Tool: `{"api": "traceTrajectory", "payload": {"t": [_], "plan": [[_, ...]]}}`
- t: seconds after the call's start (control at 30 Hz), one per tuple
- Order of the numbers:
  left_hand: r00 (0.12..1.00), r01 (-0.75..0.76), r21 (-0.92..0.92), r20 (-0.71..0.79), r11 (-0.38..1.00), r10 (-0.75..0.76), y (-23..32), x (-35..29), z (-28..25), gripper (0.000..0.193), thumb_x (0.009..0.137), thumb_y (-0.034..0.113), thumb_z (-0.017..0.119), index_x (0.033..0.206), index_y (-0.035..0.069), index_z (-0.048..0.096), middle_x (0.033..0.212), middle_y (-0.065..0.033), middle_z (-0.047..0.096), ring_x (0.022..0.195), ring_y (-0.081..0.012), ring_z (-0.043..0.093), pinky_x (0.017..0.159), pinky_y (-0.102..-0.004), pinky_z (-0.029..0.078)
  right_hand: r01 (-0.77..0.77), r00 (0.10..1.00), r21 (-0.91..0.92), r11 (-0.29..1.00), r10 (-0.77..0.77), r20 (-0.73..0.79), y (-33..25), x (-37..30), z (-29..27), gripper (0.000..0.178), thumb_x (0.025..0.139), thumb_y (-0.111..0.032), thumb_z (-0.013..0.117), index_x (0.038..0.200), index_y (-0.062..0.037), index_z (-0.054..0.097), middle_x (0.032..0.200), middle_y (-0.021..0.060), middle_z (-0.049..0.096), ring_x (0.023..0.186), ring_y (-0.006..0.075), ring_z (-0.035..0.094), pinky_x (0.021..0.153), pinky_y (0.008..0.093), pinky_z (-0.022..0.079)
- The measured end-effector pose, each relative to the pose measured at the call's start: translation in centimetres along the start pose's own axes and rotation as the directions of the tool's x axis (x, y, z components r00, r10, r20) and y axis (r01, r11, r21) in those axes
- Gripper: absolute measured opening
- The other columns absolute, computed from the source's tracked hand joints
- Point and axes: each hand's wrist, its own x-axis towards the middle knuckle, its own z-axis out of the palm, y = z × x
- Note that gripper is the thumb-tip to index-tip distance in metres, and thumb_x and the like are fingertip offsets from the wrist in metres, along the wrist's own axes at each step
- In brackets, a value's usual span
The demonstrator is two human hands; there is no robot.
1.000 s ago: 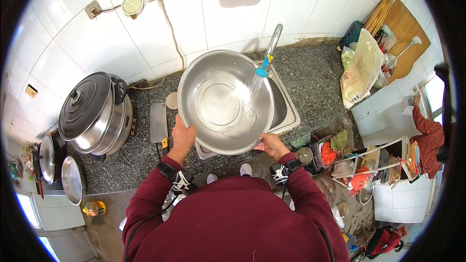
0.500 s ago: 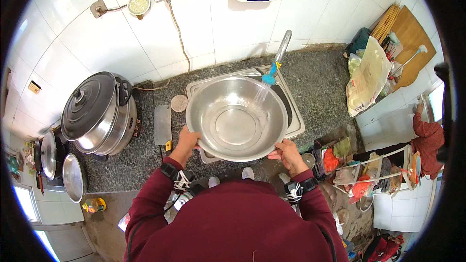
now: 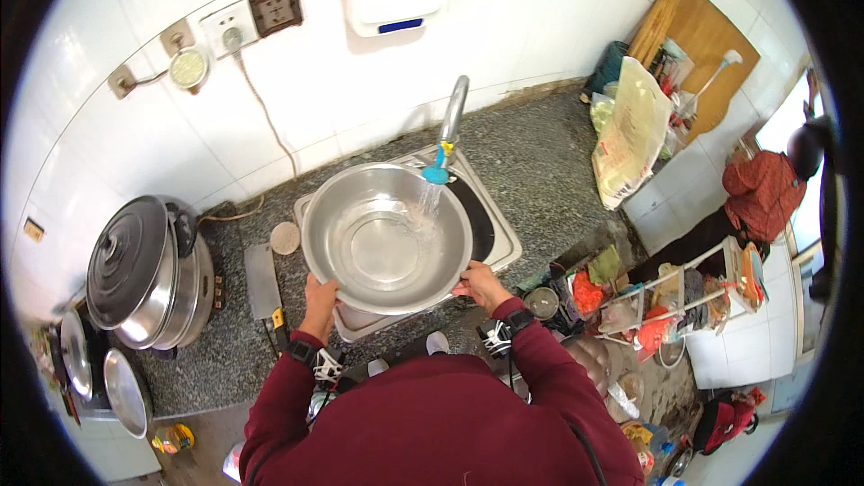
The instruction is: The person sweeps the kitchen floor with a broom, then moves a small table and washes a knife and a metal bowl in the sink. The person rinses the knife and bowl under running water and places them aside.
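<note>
A wide stainless steel basin (image 3: 317, 216) rests over the metal sink (image 3: 509, 247). Shallow water lies in its bottom. From the curved tap (image 3: 454, 112), whose blue nozzle (image 3: 435, 175) hangs above the basin's far right part, water streams in. My left hand (image 3: 319, 308) grips the rim at the near left, fingers closed on it. At the near right, my right hand (image 3: 484, 287) pinches the rim, its fingers partly under the edge. Left of the basin a cleaver (image 3: 263, 283) lies on the counter, close to a pale round disc (image 3: 285, 238).
A large lidded steamer pot (image 3: 184, 301) stands on the dark stone counter (image 3: 531, 153) at left, beside a tilted metal bowl (image 3: 127, 393). At right are a plastic bag (image 3: 634, 130), a wooden board (image 3: 711, 45) and a cluttered rack (image 3: 693, 301). Another person (image 3: 765, 189) stands farther right.
My view has shifted, so the basin and counter appear farther left and slightly lower. Both hands keep their hold on the rim, and the water still runs. The other person shows more fully.
</note>
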Motion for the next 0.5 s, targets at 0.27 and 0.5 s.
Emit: {"api": "traceTrajectory", "payload": {"t": [0.27, 0.5], "plan": [[0.987, 0.103, -0.061, 0.131, 0.993, -0.094, -0.9, -0.9, -1.5, 0.051, 0.088, 0.026, 0.066, 0.127, 0.002, 0.043, 0.109, -0.0123, 0.059, 0.089, -0.0220, 0.062, 0.068, -0.0363, 0.054, -0.021, 0.997, -0.256, 0.966, -0.001, -0.083, -1.5, -1.0, -2.0, 0.034, 0.094, -0.017, 0.054, 0.124, -0.0009, 0.051, 0.088, 0.0104, 0.065, 0.066, 0.0163, 0.065, 0.057, 0.0287, 0.057], [0.984, 0.128, -0.097, 0.141, 0.987, -0.113, -0.8, -3.2, -2.1, 0.075, 0.090, 0.043, 0.063, 0.139, -0.006, 0.034, 0.126, -0.0152, 0.053, 0.104, -0.0247, 0.060, 0.081, -0.0338, 0.051, 0.158, 0.926, -0.523, 0.837, -0.310, -0.217, -0.7, 1.4, -5.6, 0.041, 0.089, -0.035, 0.067, 0.108, 0.0004, 0.062, 0.079, 0.0057, 0.064, 0.066, 0.0125, 0.061, 0.053, 0.0265, 0.050]]}}
